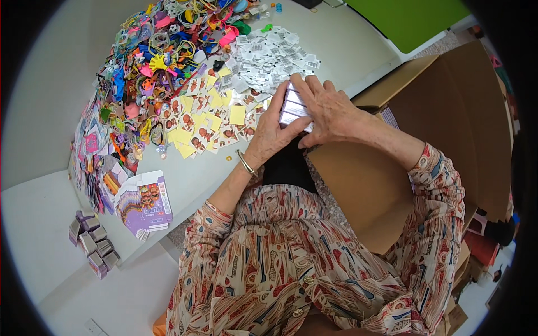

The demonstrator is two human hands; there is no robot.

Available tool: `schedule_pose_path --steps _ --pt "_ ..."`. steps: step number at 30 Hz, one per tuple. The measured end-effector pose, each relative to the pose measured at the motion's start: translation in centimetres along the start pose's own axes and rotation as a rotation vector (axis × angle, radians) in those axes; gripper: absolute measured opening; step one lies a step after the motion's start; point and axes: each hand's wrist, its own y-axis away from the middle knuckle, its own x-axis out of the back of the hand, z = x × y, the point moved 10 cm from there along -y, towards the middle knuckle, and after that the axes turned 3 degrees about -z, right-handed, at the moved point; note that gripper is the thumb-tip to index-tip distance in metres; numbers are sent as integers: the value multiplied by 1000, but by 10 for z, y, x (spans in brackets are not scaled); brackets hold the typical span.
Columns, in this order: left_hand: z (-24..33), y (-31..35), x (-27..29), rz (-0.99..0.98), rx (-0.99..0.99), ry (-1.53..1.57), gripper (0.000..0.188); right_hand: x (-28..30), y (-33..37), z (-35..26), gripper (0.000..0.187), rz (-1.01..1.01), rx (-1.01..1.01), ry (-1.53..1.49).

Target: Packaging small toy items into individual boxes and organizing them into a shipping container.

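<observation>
Between my two hands, above the table's front edge, is a row of small white-and-purple boxes [292, 107], pressed together side by side. My left hand [271, 130] closes round their left side, with the thumb along the near end. My right hand [332, 111] grips them from the right, its fingers over the far end and its thumb at the near end. The fingers hide part of the boxes. Just left of them lie cards with cartoon figures [203, 133] and yellow paper squares [237, 115]. Beyond spreads a heap of small white printed packets [269, 56].
A large pile of colourful small toys and bands [159, 61] covers the table's far left. Flat purple cartons [147, 204] lie fanned at the near left, above a cluster of small filled boxes [95, 246]. An open cardboard box [364, 185] stands at my right. A green board [409, 22] is far right.
</observation>
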Motion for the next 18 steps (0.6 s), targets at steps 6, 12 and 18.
schedule_pose_path --steps 6,12,18 --pt "-2 -4 -5 8 -42 -16 91 -2 -1 10 101 18 19 -62" --pt "36 3 5 75 -151 101 81 92 62 65 86 456 89 -234" --pt "42 32 -15 15 -101 41 78 119 173 156 73 448 -211 -500"
